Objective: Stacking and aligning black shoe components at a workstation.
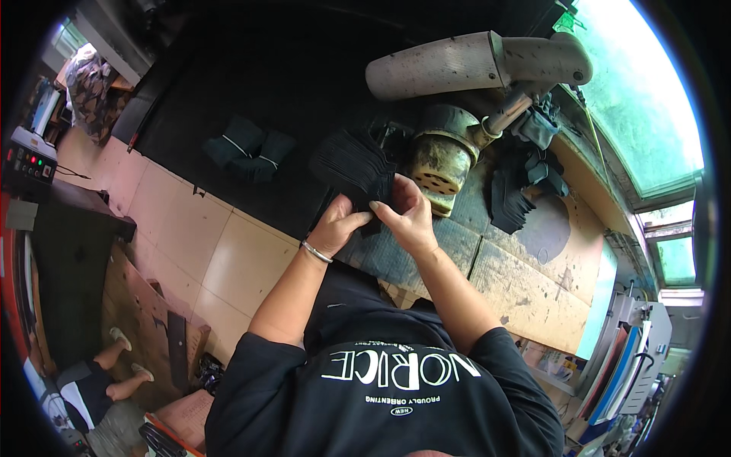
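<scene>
Close in front of me, both hands meet at the near end of a fanned stack of black fabric pieces (pixel 354 161). My left hand (pixel 337 226) is closed on the stack's lower edge, with thumb and fingers pressed together. My right hand (pixel 409 216) pinches the same edge from the other side, its thumb tip near the left thumb. The spread layers point away from me, over the black surface. Further left on that surface lie two dark fabric bundles, one (pixel 228 143) beside the other (pixel 266 158), each tied with a pale band.
Right of my hands stands a worn metal machine part (pixel 442 156) with a perforated end. Above it reaches a thick grey cylindrical arm (pixel 434 67). Loose dark fabric pieces (pixel 509 199) lie on the stained worktable (pixel 525 286). A person's legs (pixel 122 365) show at lower left.
</scene>
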`<state>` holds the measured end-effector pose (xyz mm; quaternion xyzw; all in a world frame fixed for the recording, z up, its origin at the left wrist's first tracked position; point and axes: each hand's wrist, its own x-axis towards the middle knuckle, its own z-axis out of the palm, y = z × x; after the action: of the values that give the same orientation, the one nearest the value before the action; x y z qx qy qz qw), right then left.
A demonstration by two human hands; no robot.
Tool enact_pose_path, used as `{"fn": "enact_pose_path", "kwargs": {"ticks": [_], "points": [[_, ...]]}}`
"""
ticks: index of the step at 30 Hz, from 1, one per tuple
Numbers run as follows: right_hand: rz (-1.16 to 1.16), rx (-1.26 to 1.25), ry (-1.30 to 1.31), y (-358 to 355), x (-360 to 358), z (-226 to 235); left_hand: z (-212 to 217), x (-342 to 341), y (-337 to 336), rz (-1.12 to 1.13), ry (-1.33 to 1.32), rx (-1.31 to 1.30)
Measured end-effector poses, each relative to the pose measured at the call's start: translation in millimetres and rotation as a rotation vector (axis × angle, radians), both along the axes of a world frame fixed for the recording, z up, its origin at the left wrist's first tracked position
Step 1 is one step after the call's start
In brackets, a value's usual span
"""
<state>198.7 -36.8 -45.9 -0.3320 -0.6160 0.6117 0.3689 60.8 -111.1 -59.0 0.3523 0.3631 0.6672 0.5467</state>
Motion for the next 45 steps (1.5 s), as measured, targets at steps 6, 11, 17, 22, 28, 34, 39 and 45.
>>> {"fn": "enact_pose_path", "kwargs": {"ticks": [6,11,17,22,28,34,39,45], "points": [[0.100,-0.169,0.090,2.3,2.3,6.8,-2.1,-27.6,5.6,-0.071,-0.450,0.102],[-0.032,-0.235,0.061,13.1,-10.1,6.9,11.0,-31.3,28.7,0.067,-0.433,0.113],[-0.078,-0.180,0.111,38.2,-51.5,22.4,28.8,-64.6,61.6,0.193,-0.343,0.050],[-0.097,-0.087,0.192,58.0,-78.6,40.9,54.8,-84.6,84.4,0.318,-0.300,0.076],[-0.177,-0.060,0.229,58.6,-88.2,46.0,63.4,-93.9,92.5,0.232,-0.240,0.182],[-0.142,-0.157,0.291,48.7,-77.9,45.8,56.3,-82.8,93.2,0.208,-0.263,0.163],[-0.171,-0.186,0.325,41.0,-68.2,34.0,43.6,-84.2,94.9,0.077,-0.202,0.191],[-0.254,-0.188,0.275,30.2,-58.9,23.0,45.8,-68.4,87.7,0.082,-0.206,0.124]]}}
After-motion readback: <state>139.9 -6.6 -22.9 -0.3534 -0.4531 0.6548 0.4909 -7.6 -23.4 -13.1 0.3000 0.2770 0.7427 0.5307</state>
